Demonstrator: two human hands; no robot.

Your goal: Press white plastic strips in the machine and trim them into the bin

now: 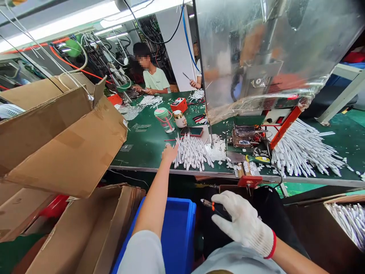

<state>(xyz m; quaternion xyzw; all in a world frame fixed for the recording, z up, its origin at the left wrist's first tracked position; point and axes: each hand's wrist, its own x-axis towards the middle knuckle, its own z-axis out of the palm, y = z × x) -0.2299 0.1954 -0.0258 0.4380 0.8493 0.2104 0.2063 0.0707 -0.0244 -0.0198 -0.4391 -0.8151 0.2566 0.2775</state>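
My left hand, bare, reaches onto the bench at the left edge of a pile of thin white sticks. Its fingers look curled, and what lies between them is hidden. Low in front of my body, my right hand wears a white knitted glove with a red cuff. It holds a pair of pliers with black and orange handles, jaws pointing left. Behind the stick pile lies a phone. White scraps are scattered to the pile's right.
A blue bin and open cardboard boxes stand at left. A clear plastic shield hangs over a small metal device. A scraper lies before it, beside more white sticks. A co-worker sits opposite.
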